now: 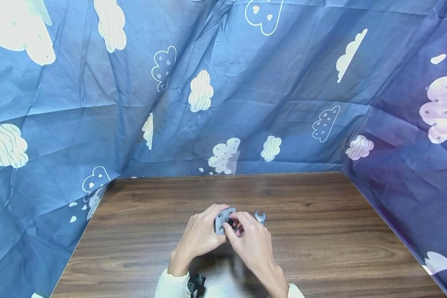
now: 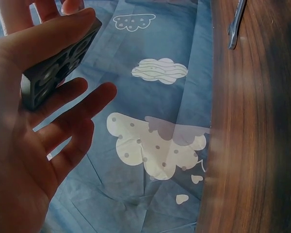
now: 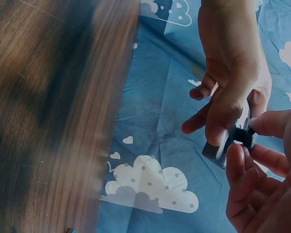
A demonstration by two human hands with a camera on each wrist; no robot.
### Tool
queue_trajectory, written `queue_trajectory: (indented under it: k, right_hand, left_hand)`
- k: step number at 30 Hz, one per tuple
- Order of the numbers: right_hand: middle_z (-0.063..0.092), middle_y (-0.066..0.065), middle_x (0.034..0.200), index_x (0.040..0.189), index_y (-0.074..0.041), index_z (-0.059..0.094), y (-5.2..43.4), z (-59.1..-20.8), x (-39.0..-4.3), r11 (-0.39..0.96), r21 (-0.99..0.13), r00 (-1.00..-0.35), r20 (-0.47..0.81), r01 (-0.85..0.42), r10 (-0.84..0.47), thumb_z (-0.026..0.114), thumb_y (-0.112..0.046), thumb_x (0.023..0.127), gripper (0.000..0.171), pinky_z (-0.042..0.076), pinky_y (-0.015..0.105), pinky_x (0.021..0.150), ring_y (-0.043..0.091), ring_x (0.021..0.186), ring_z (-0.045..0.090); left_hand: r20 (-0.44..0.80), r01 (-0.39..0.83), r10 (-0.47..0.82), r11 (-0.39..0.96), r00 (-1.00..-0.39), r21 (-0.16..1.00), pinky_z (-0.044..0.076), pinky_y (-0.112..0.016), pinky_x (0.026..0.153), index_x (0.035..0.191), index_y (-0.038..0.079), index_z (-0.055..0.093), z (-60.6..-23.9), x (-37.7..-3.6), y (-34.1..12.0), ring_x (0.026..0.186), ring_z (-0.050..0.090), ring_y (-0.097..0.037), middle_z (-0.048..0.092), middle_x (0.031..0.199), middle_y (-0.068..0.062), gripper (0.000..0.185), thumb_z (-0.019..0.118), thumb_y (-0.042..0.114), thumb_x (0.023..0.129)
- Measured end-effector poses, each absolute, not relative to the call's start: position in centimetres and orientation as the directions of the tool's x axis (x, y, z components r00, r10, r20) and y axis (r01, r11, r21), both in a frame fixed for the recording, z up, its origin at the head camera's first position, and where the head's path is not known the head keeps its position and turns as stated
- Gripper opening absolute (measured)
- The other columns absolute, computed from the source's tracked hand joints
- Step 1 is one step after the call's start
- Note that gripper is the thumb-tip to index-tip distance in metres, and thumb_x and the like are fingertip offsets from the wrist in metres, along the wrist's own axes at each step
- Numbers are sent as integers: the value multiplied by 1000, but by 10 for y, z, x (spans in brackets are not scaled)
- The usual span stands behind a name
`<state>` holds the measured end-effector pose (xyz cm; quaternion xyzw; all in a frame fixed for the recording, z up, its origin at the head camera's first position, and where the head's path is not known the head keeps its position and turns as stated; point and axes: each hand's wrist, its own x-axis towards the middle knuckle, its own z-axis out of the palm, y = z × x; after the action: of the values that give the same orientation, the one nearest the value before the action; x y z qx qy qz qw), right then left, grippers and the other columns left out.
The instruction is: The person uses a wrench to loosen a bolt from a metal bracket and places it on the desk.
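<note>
My left hand [image 1: 202, 232] grips a small grey metal block [image 1: 219, 224] with several holes, above the table in the head view. In the left wrist view the thumb lies along one side of the block [image 2: 53, 73], with fingers behind it. My right hand [image 1: 252, 239] pinches a black bolt [image 3: 244, 138] between thumb and fingertips, right at the block's face. How deep the bolt sits in a hole is hidden by the fingers. Just right of the hands an open-end wrench [image 1: 260, 217] lies on the table, its handle partly covered by the right hand.
The wood-grain table [image 1: 339, 231] spreads around both hands. A blue cloth [image 1: 238, 95] printed with clouds hangs behind it and along the sides. A black fitting [image 1: 196, 282] sits at my left wrist.
</note>
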<state>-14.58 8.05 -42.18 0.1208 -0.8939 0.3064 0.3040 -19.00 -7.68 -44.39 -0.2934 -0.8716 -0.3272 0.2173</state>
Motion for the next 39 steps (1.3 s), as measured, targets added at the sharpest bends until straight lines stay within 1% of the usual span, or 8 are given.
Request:
queue_trajectory:
  k: [7, 15, 19, 24, 30, 34, 37, 39]
  right_hand:
    - [61, -12, 78, 94, -17, 72, 82, -422, -146, 769, -465, -771, 634, -438, -56, 82, -16, 75, 21, 40, 15, 51, -3, 60, 53]
    - [64, -11, 86, 100, -17, 74, 82, -422, -146, 756, -463, -770, 632, -464, -86, 80, -12, 75, 26, 40, 14, 51, -2, 61, 54]
    - [64, -9, 88, 102, -16, 74, 82, -422, -146, 747, -464, -771, 628, -475, -101, 78, -10, 75, 28, 40, 14, 51, -3, 63, 54]
    - [65, -6, 91, 104, -16, 74, 83, -422, -146, 747, -446, -766, 630, -493, -129, 78, -9, 76, 29, 40, 13, 50, -2, 63, 54]
    - [63, -9, 91, 107, -17, 73, 84, -423, -146, 758, -438, -770, 625, -482, -128, 80, -13, 76, 32, 39, 13, 50, -4, 63, 53]
    - [62, -11, 88, 109, -16, 72, 83, -422, -145, 768, -467, -790, 608, -438, -80, 81, -21, 77, 33, 40, 16, 52, -3, 62, 54]
    - [63, -12, 83, 106, -17, 71, 82, -420, -145, 778, -493, -808, 589, -389, -31, 81, -25, 79, 30, 42, 18, 53, -2, 60, 54]
    - [62, -13, 79, 100, -18, 71, 82, -419, -145, 785, -499, -815, 580, -367, -12, 80, -27, 80, 24, 41, 19, 53, -2, 59, 54]
  left_hand:
    - [577, 657, 369, 616, -729, 436, 51, -25, 62, 124, 20, 62, -444, -190, -77, 71, 59, -3, 69, 109, 9, 63, 84, 34, 66]
    - [577, 662, 376, 610, -725, 436, 48, -22, 60, 124, 19, 62, -444, -190, -78, 70, 59, -4, 68, 108, 8, 61, 83, 32, 67]
    - [573, 660, 378, 612, -727, 435, 48, -22, 59, 124, 20, 62, -443, -190, -78, 69, 58, -4, 68, 108, 8, 59, 82, 29, 69]
    - [566, 658, 378, 609, -732, 444, 48, -22, 59, 124, 19, 63, -443, -190, -79, 69, 58, -4, 68, 107, 7, 58, 82, 31, 70]
    - [556, 651, 378, 609, -740, 452, 48, -21, 59, 124, 20, 62, -443, -190, -78, 69, 58, -4, 68, 108, 7, 60, 83, 30, 69]
    - [558, 651, 377, 610, -739, 451, 50, -23, 61, 125, 19, 62, -444, -190, -78, 70, 59, -5, 68, 109, 8, 62, 83, 30, 67]
    - [567, 658, 377, 605, -733, 449, 52, -26, 64, 124, 19, 62, -444, -190, -77, 73, 62, -6, 69, 110, 8, 63, 83, 31, 66]
    - [572, 662, 377, 603, -728, 446, 53, -27, 66, 124, 19, 62, -444, -190, -77, 76, 64, -6, 69, 110, 8, 63, 84, 32, 66]
